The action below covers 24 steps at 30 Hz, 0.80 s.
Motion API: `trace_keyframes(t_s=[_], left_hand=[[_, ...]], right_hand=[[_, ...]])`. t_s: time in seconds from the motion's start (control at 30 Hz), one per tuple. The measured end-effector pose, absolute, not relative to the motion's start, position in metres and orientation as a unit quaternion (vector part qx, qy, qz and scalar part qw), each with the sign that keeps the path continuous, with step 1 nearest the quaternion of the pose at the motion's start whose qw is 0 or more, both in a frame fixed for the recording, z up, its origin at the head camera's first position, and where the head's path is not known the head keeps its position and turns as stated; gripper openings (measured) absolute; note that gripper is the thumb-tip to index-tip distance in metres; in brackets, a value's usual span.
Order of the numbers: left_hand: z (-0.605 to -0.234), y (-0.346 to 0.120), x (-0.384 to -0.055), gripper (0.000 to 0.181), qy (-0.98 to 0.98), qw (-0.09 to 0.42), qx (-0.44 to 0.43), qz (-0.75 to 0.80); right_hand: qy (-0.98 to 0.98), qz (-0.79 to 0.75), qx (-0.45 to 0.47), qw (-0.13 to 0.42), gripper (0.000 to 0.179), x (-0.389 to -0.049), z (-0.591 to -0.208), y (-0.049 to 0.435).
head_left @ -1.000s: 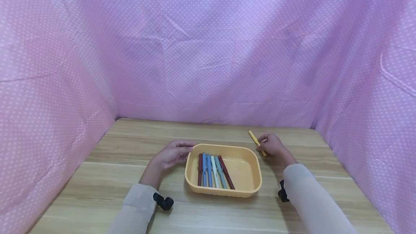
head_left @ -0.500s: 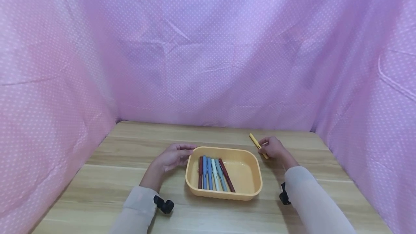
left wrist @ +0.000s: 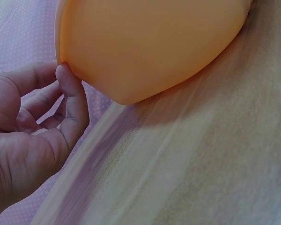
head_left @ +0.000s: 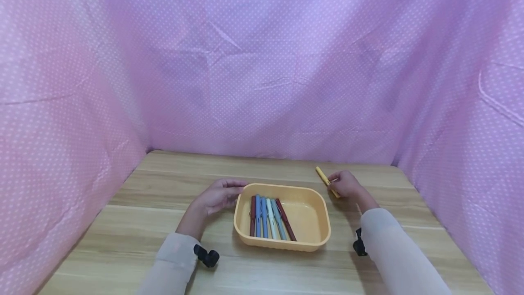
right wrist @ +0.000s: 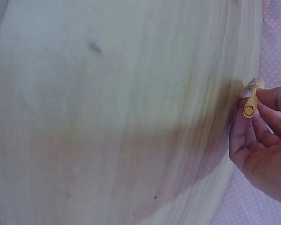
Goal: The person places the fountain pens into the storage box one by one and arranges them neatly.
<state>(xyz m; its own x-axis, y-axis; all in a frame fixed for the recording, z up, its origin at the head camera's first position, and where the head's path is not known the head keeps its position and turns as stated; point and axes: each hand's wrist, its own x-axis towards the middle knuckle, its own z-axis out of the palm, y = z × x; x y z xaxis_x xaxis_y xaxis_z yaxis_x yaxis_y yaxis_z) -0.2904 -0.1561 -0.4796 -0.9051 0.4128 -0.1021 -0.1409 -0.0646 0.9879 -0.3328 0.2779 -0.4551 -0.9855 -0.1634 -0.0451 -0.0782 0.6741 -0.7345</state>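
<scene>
A yellow plastic basin [head_left: 313, 215] stands on the wooden table, with several pens [head_left: 264, 216] side by side in its left half: dark red, blue, white and grey-green. My left hand [head_left: 221, 196] pinches the basin's far left corner; in the left wrist view the thumb [left wrist: 75, 101] lies against the outer wall and the forefinger is at the rim. To the right of the basin, my right hand [head_left: 347, 185] pinches a yellow pen [head_left: 322, 175] between thumb and fingers. In the right wrist view the yellow pen [right wrist: 251, 105] points its round end toward the camera, close over the table.
The wood-grain table [head_left: 163, 181] reaches back to a pink dotted cloth [head_left: 262, 81] that hangs on three sides. A black wrist mount [head_left: 206, 256] sits on the left sleeve, another black mount [head_left: 359, 242] on the right one.
The right hand has shifted very slightly to the right with the yellow pen. The left hand, the basin and the pens in it keep their places; the head view bobs a little.
</scene>
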Motion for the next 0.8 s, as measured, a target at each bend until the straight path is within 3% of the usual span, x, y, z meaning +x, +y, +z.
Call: trace_keyframes(t_s=[0.3, 0.8], left_hand=[[-0.479, -0.156, -0.289, 0.037, 0.653, 0.191, 0.103, 0.725], [-0.478, -0.154, -0.288, 0.041, 0.652, 0.193, 0.11, 0.726]], right_hand=[[0.911, -0.407, -0.051, 0.053, 0.034, -0.332, -0.454, 0.28], [0.875, -0.47, -0.011, 0.117, 0.029, -0.329, -0.446, 0.28]])
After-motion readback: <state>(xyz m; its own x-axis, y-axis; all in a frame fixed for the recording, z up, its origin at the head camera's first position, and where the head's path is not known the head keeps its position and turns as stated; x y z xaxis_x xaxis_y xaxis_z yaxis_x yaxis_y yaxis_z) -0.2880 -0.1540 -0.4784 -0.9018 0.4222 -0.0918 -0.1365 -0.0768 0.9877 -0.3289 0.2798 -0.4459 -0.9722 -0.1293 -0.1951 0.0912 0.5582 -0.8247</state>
